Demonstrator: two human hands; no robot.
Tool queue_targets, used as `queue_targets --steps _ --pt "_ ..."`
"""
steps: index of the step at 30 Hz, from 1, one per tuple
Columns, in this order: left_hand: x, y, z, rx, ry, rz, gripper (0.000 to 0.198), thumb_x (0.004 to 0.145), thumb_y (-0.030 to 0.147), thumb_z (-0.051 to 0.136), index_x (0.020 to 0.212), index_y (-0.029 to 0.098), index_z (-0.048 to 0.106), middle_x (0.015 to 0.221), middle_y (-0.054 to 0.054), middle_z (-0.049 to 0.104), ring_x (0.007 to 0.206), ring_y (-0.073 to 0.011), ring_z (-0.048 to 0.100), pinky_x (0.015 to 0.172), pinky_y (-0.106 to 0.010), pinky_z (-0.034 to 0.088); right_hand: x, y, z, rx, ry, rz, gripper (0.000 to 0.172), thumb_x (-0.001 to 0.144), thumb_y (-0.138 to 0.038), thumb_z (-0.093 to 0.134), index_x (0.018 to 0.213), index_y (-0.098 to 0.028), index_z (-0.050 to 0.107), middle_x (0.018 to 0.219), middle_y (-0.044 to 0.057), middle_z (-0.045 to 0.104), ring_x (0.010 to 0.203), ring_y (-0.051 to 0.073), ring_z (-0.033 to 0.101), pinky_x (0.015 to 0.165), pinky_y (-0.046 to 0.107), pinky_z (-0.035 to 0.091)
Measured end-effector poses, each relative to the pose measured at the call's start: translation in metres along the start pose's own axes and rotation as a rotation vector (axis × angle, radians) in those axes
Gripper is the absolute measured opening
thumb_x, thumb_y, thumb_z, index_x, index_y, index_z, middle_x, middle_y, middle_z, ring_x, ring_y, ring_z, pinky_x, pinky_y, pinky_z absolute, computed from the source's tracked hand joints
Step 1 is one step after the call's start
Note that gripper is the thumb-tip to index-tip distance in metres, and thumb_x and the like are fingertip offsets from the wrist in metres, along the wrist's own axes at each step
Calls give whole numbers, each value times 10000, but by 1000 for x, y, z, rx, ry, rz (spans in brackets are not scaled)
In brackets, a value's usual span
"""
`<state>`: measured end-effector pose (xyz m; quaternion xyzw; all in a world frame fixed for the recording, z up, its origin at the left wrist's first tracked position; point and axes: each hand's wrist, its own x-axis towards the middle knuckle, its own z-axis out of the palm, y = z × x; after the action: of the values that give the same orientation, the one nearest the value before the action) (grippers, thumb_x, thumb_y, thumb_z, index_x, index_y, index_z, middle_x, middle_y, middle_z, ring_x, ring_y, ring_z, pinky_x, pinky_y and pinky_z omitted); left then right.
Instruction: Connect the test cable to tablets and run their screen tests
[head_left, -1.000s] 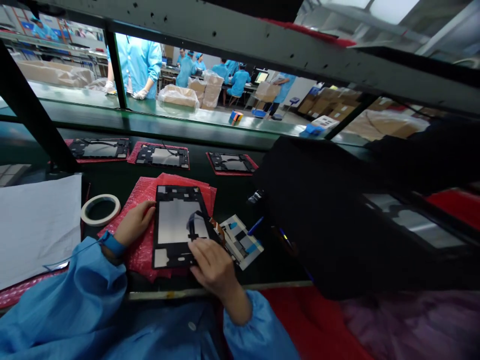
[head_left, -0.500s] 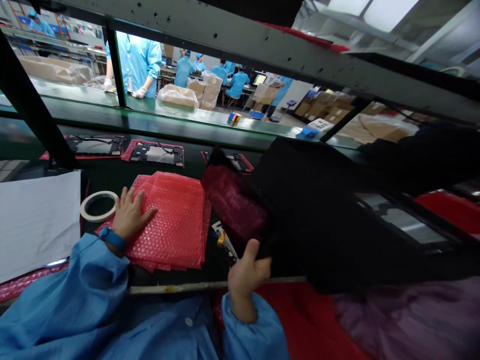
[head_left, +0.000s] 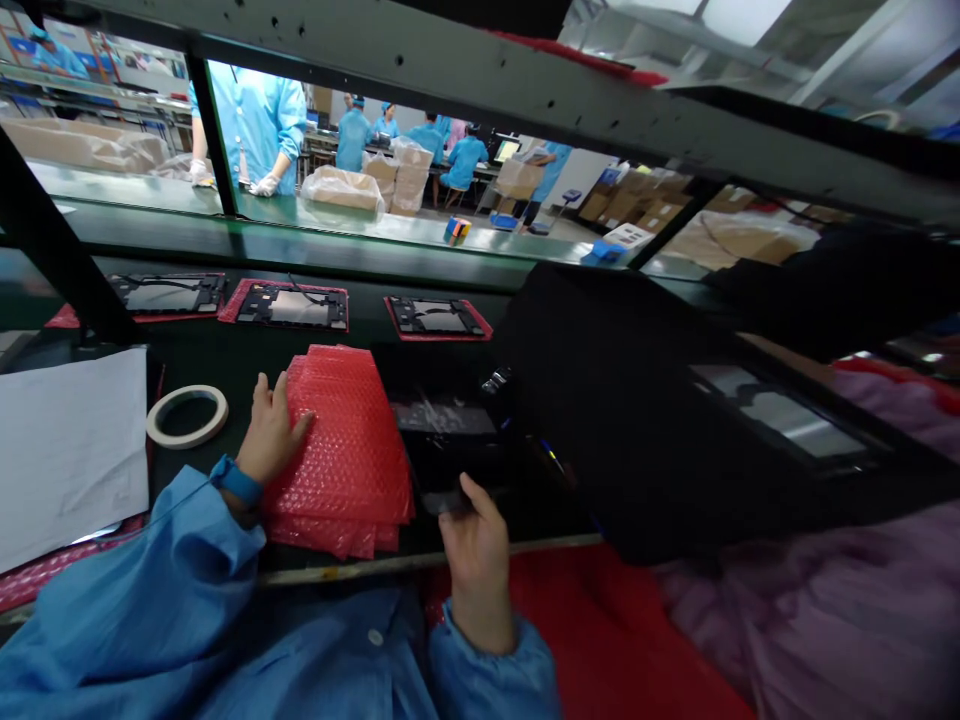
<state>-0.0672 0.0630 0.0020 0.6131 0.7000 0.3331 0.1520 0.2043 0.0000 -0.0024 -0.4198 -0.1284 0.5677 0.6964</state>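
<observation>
A stack of red bubble-wrap bags [head_left: 345,450] lies in front of me. My left hand [head_left: 271,435], a blue strap round its wrist, rests on the stack's left edge with fingers spread. My right hand [head_left: 474,540] pinches the near edge of a dark glossy panel [head_left: 446,420] between thumb and fingers. The panel's outline merges with the dark bench, so its exact kind is unclear. Behind the stack, tablet-like units with black frames and silver plates lie on red bubble wrap: one unit [head_left: 439,317] at right, another unit [head_left: 292,305] in the middle, a third [head_left: 166,294] at left.
A tape roll [head_left: 187,416] and white paper sheets [head_left: 71,450] lie to the left. A large black hood or board [head_left: 630,400] stands at right, with a silver-plated unit [head_left: 780,410] beside it. A metal beam [head_left: 450,70] crosses above; co-workers are beyond the green conveyor [head_left: 337,240].
The panel in my right hand has swung from a raised tilt to lower and flatter, uncovering the right rear unit. My left hand stays on the bags, which have shifted slightly.
</observation>
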Motion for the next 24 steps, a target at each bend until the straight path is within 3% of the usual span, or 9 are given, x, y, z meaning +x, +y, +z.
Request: queue_targets --steps 2,5,6,7,11,14,16,21,24 --pt "-10 16 -2 -251 -37 -1 698 835 438 598 1388 56 411 1514 -275 320 1436 -398 286 1146 -583 285 -9 6 9 -3 -38 -14 321 608 -250 808 916 -239 718 907 -10 761 883 199 723 854 379 605" --pt "-36 49 -3 -611 -383 6 488 843 576 565 1105 173 648 1110 -127 703 1053 -286 659 912 -452 551 -27 14 29 -40 -162 -18 324 660 -314 786 967 -244 707 921 3 757 920 215 717 902 432 586" --pt "-47 61 -3 -870 -604 -79 474 851 575 569 1075 170 672 1072 -126 723 1013 -270 675 876 -411 566 -34 16 35 -47 -207 -3 340 672 -339 788 987 -247 702 929 6 755 932 220 714 919 450 576" --pt "-56 72 -3 -958 -637 -111 497 865 612 519 1041 177 682 994 -109 744 916 -246 700 779 -366 590 -41 19 40 -49 -246 17 360 679 -363 794 1006 -250 695 941 8 754 944 223 709 930 460 566" --pt "-75 98 -13 -1261 -496 -507 324 854 342 665 1143 196 663 909 -41 771 665 -162 700 498 -212 519 -57 25 39 -133 -341 46 400 705 -500 795 992 -245 683 928 17 746 944 220 692 916 421 547" --pt "-62 92 -29 -1333 -518 -728 278 891 253 609 1136 151 689 869 -68 779 582 -166 693 378 -201 459 -52 16 14 -420 -385 -3 430 757 -630 698 824 -205 691 772 32 728 796 205 694 829 375 557" --pt "-50 84 -38 -1360 -527 -788 293 931 234 541 1170 140 681 912 -93 781 629 -189 721 420 -221 518 -40 4 -6 -643 -424 -75 493 832 -660 585 763 -184 695 702 49 712 722 199 688 783 362 558" --pt "-34 74 -43 -1440 -577 -752 378 996 286 408 1302 170 598 1080 -133 757 916 -277 742 735 -445 638 15 -17 -35 -1173 -240 -673 438 926 -553 488 964 -187 724 943 115 735 946 261 675 896 440 528" --pt "-33 75 -39 -1397 -560 -775 355 1002 276 390 1240 153 622 1014 -128 768 869 -265 748 676 -428 648 46 -11 -37 -1475 -284 -853 401 960 -460 460 1099 -175 706 1185 160 681 1160 293 603 1017 502 466"
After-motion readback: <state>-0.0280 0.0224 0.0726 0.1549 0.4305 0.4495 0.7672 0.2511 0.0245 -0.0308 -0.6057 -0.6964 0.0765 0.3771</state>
